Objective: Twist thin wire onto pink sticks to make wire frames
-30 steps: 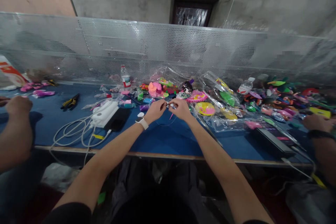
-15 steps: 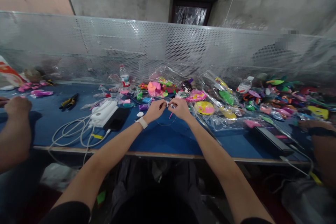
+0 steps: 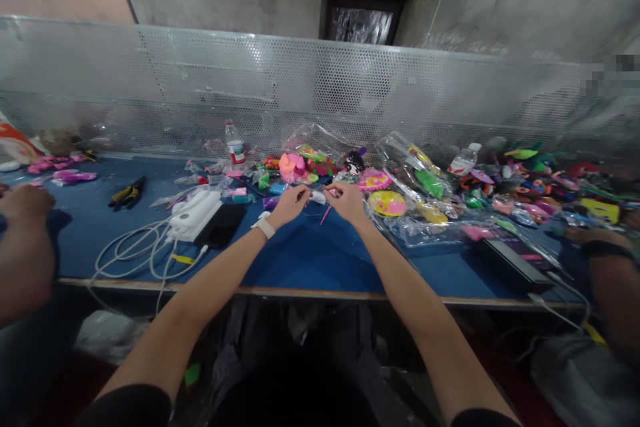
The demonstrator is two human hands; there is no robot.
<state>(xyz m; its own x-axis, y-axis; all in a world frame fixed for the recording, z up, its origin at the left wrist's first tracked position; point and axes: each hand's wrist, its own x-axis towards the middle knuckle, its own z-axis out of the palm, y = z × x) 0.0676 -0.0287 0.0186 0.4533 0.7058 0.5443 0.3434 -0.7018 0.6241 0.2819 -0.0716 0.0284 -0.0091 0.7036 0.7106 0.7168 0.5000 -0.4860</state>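
Over the middle of the table, my left hand (image 3: 291,205) is closed in a pinch, a pale band around its wrist. What its fingertips hold is too small to make out. A short gap to the right, my right hand (image 3: 349,201) is pinched too, its fingertips pointing at the left ones. Just below the right fingertips a thin pink strip (image 3: 326,215) slants down; whether it is gripped or hangs from something held, I cannot tell. Behind the hands lie colourful foam pieces, among them a pink one (image 3: 291,167), and clear plastic bags (image 3: 395,153).
Left of my hands are a white power bank (image 3: 196,213) with cables, a black phone (image 3: 221,225) and yellow-black pliers (image 3: 128,193). Bottles (image 3: 234,142) stand near the perforated metal screen (image 3: 200,73). A black box-like device (image 3: 515,265) lies right. Co-workers' hands (image 3: 27,203) are at both sides.
My hands have drawn apart, opening a gap between fingertips that were together before. The pink strip stays below the right fingers. The whole view has shifted slightly.
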